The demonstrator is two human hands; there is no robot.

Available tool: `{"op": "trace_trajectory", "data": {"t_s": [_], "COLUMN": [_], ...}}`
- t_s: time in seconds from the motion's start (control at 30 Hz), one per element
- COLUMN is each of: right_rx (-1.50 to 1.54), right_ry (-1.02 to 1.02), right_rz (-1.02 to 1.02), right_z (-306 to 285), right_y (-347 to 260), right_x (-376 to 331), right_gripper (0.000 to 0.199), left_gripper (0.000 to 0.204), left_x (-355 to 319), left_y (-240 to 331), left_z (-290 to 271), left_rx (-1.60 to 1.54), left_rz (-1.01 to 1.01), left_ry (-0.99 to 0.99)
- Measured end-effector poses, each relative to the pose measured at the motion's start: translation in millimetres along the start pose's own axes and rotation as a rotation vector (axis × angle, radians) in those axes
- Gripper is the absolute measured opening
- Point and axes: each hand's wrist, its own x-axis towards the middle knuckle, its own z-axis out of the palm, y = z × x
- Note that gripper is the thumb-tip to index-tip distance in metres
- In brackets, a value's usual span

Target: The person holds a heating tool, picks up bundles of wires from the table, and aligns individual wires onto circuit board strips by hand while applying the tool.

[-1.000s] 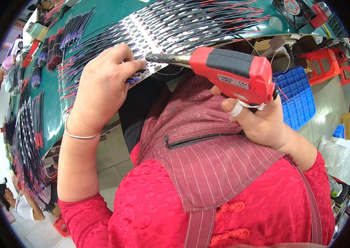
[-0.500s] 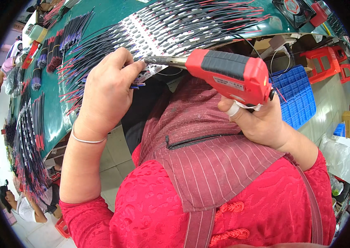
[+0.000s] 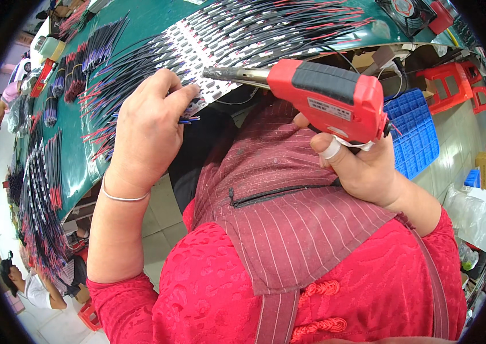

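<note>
My left hand rests over the near edge of a sheet of white strips. Its thumb and forefinger are pinched together; what lies between them is hidden. Blue-tipped wire ends poke out beneath it. Many black wires with red or blue tips fan out from both sides of the strips. My right hand, thumb wrapped in white tape, is closed round a red-and-black hand tool with a long, darkened metal nozzle. The nozzle tip hangs just right of my left fingertips, apart from them.
Bundled wires and a hanging heap of wired strips lie along the left of the green table. At right are a blue plastic crate, red stools and a fan. Another person sits lower left.
The tool in my right hand has moved slightly right and up, drawing its nozzle tip away from my left fingertips. My left hand has barely moved.
</note>
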Motion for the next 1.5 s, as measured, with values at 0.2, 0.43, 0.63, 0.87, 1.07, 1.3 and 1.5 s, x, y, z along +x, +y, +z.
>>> {"op": "trace_trajectory", "data": {"t_s": [0.2,0.43,0.63,0.87,1.07,1.3,1.5], "right_rx": [0.033,0.014,0.072,0.070,0.134,0.087,0.084], "right_ry": [0.010,-0.008,-0.010,-0.015,0.005,0.006,-0.006], "right_rz": [0.056,0.025,0.061,0.062,0.080,0.105,0.091], "right_z": [-0.1,0.6,1.4,0.2,1.5,-3.3,-6.4], "right_y": [-2.6,-2.4,-1.1,-0.7,-1.6,-4.3,-3.1], "right_x": [-1.9,-1.2,-3.1,-2.9,-4.0,-3.5,-4.1], "right_gripper": [0.029,0.029,0.030,0.030,0.030,0.028,0.028], "left_gripper": [0.035,0.041,0.045,0.048,0.025,0.054,0.052], "left_x": [-0.5,-5.3,-12.0,-9.5,-9.0,-19.5,-16.9], "left_y": [1.4,-0.6,-4.1,6.2,18.9,5.0,5.1], "left_z": [-2.6,-7.0,-19.0,-45.0,-23.3,0.0,1.8], "left_rx": [-0.007,-0.034,-0.024,-0.047,-0.157,-0.077,-0.041], "left_rz": [-0.016,-0.016,-0.002,-0.027,-0.197,-0.053,0.015], "left_ry": [-0.019,-0.032,0.097,0.401,0.100,0.130,0.167]}}
